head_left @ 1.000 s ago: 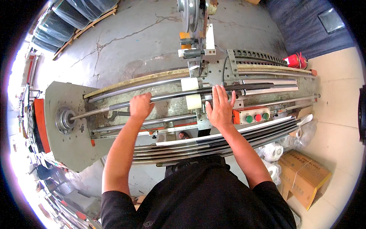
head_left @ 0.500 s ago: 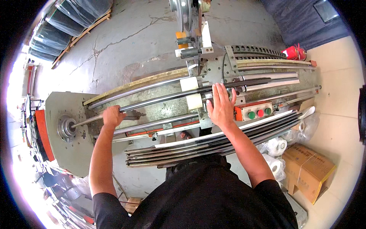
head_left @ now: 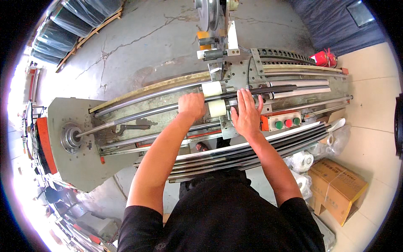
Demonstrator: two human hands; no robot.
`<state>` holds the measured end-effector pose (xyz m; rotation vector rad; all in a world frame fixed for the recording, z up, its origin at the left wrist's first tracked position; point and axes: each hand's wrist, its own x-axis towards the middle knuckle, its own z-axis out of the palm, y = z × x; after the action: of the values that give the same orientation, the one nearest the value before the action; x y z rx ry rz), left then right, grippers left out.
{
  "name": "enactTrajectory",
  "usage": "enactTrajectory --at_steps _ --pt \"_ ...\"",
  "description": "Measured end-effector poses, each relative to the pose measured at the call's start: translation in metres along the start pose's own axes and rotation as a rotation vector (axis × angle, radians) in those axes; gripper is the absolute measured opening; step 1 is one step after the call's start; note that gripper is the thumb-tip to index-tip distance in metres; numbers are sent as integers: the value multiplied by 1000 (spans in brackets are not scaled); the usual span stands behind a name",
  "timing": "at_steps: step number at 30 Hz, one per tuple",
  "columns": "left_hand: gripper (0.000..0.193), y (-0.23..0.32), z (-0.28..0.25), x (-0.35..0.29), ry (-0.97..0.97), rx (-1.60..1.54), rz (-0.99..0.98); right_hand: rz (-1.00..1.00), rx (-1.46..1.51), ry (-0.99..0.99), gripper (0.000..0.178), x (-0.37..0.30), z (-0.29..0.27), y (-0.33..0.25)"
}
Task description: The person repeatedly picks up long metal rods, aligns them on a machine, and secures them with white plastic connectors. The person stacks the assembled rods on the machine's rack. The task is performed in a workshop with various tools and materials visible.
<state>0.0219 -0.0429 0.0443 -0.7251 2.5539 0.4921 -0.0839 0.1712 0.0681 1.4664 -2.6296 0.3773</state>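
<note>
A long steel rod (head_left: 145, 113) runs across the machine from the round chuck (head_left: 72, 137) at the left and passes between two cream rollers (head_left: 217, 108). My left hand (head_left: 192, 105) is closed around the rod just left of these rollers. My right hand (head_left: 247, 111) lies flat to the right of the rollers, with its fingers stretched out over the carriage and the dark right part of the rod (head_left: 275, 89). Whether its palm presses on anything is hidden. A hook-shaped spanner (head_left: 131, 127) rests on the machine bed below the rod.
A control box (head_left: 286, 122) with green and red buttons sits right of my right hand. Several dark tubes (head_left: 235, 153) lie between me and the machine. A cardboard box (head_left: 338, 189) and plastic-wrapped rolls (head_left: 303, 161) stand at the right. A red fire extinguisher (head_left: 324, 58) is at the far right.
My left hand has moved right along the rod, from near the chuck to beside the cream rollers, uncovering the spanner. My right hand stays almost in place. The view has shifted slightly.
</note>
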Motion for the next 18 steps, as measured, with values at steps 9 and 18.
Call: enactTrajectory --at_steps 9,18 --pt "36 -77 6 -50 212 6 -27 6 -20 -9 66 -1 5 3" --pt "29 -258 13 -108 170 53 -297 16 -67 -24 67 -3 11 7"
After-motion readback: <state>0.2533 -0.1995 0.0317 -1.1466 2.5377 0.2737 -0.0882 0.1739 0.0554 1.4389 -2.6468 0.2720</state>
